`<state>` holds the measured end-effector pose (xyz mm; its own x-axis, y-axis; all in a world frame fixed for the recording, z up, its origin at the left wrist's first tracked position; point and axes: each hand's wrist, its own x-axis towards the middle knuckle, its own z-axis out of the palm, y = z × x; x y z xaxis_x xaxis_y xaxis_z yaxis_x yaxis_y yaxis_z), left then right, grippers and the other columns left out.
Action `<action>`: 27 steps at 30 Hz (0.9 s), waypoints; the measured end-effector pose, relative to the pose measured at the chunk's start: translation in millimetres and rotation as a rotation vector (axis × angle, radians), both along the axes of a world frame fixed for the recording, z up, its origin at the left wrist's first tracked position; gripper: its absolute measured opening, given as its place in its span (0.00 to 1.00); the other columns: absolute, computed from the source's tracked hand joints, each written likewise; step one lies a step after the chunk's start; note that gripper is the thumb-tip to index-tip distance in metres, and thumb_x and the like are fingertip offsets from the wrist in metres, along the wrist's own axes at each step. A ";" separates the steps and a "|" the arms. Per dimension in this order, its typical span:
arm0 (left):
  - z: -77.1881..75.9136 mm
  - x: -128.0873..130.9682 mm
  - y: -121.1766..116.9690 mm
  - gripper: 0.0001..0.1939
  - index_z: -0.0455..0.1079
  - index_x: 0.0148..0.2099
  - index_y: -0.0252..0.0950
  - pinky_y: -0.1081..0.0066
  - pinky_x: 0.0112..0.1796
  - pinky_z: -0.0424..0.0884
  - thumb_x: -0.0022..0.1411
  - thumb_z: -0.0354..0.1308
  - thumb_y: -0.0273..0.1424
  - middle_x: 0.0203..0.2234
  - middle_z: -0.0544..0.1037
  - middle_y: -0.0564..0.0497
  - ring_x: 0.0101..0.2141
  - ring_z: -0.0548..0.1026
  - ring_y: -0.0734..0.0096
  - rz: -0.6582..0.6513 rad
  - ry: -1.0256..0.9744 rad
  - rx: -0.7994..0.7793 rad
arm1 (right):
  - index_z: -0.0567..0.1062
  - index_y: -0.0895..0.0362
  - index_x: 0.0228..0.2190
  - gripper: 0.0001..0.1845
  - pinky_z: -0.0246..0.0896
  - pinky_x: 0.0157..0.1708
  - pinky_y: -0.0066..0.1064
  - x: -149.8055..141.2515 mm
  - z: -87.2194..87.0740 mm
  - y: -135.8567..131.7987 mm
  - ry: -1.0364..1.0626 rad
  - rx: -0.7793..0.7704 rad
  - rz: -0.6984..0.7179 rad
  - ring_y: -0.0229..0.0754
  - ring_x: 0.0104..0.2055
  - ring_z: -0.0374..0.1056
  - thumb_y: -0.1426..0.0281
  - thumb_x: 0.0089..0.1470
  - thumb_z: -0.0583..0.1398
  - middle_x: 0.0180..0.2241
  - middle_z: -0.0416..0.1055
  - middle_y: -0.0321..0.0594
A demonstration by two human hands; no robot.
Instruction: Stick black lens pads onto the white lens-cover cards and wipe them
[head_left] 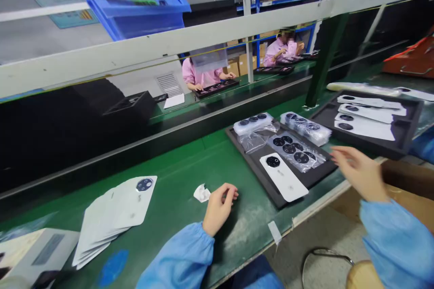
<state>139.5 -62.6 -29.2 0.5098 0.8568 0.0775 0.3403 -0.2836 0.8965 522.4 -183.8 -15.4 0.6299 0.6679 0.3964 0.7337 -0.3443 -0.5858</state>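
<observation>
My left hand (219, 207) is loosely curled over the green bench, beside a small crumpled white scrap (202, 193). No object shows in its fingers. My right hand (362, 170) hovers at the right edge of a black foam tray (261, 172), fingers partly stretched and nothing visible in them. A white phone back panel with a round black camera area (286, 180) lies across the tray's near edge. Behind it are a clear bag of round black camera pieces (296, 151) and two plastic-wrapped stacks, the left one (253, 124) and the right one (305, 127).
Fanned white panels (115, 212) lie at left, near a pale box (50, 253). Another black tray (369, 133) at right holds several white panels. A shelf beam (203, 31) crosses above, with a blue bin (145, 18). People in pink work beyond. A stool (364, 275) stands below.
</observation>
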 end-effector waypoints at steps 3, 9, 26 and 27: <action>-4.1 11.4 -8.9 0.15 0.69 0.38 0.37 0.72 0.33 0.72 0.70 0.46 0.38 0.31 0.77 0.49 0.34 0.76 0.69 -0.064 -0.005 0.124 | 0.73 0.57 0.43 0.22 0.65 0.49 0.41 -6.5 -1.2 61.5 -0.042 -0.257 0.142 0.55 0.48 0.69 0.56 0.51 0.59 0.45 0.72 0.52; -10.4 -21.9 -6.6 0.09 0.69 0.40 0.38 0.67 0.42 0.69 0.69 0.48 0.31 0.35 0.75 0.48 0.38 0.74 0.67 -0.025 0.006 0.386 | 0.71 0.65 0.42 0.35 0.62 0.45 0.49 5.7 -13.9 100.1 -0.079 -0.593 0.062 0.68 0.49 0.65 0.51 0.40 0.67 0.43 0.69 0.62; -29.5 -93.4 43.0 0.19 0.64 0.56 0.39 0.56 0.51 0.65 0.64 0.55 0.33 0.51 0.70 0.43 0.51 0.68 0.56 0.102 0.221 0.521 | 0.73 0.56 0.35 0.14 0.66 0.37 0.35 -116.9 102.5 76.1 -0.088 0.031 0.073 0.47 0.36 0.72 0.58 0.57 0.57 0.32 0.75 0.44; -29.7 -94.9 43.1 0.16 0.65 0.54 0.39 0.57 0.50 0.66 0.64 0.55 0.32 0.49 0.71 0.44 0.49 0.69 0.58 0.097 0.224 0.519 | 0.74 0.56 0.34 0.15 0.67 0.35 0.35 -144.9 107.4 82.6 0.053 0.149 0.244 0.47 0.34 0.72 0.57 0.56 0.59 0.31 0.75 0.43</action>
<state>44.6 -19.5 -58.9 0.4835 0.7790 0.3993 0.5523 -0.6254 0.5512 377.6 -101.1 92.0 0.4797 0.7395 0.4723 0.7516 -0.0686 -0.6560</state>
